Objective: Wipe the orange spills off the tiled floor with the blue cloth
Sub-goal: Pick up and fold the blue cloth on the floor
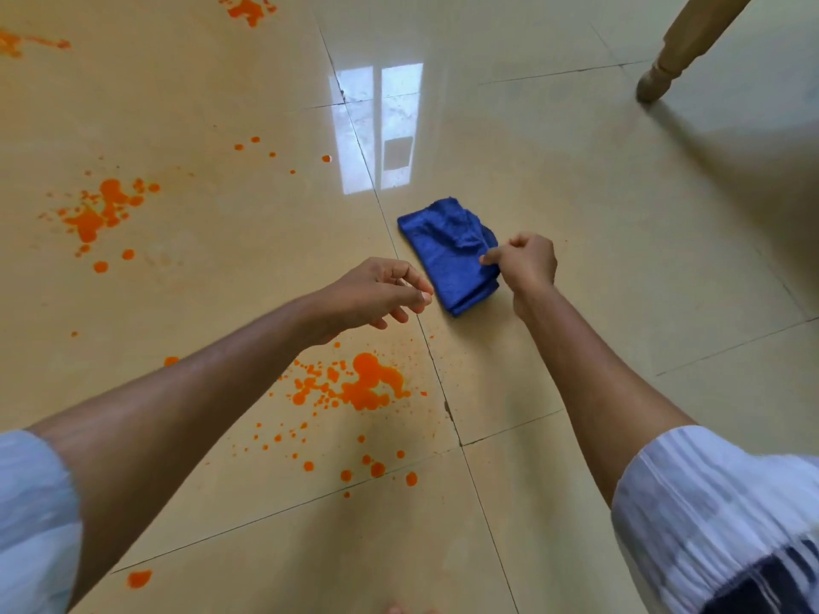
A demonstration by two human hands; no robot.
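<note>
Several orange spills (363, 385) mark the tiled floor (620, 241), the largest beside a grout line under the left hand (376, 292), which hangs loosely curled and empty. Right hand (525, 261) is closed, pinching an edge of the folded blue cloth (447, 254), which lies on a clean tile.

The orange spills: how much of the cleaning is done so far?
Nothing looks wiped yet. The right hand pinches the folded blue cloth on the floor; the left hand hovers open beside it. Left to wipe: the near spill, the left spill and far splashes.
</note>
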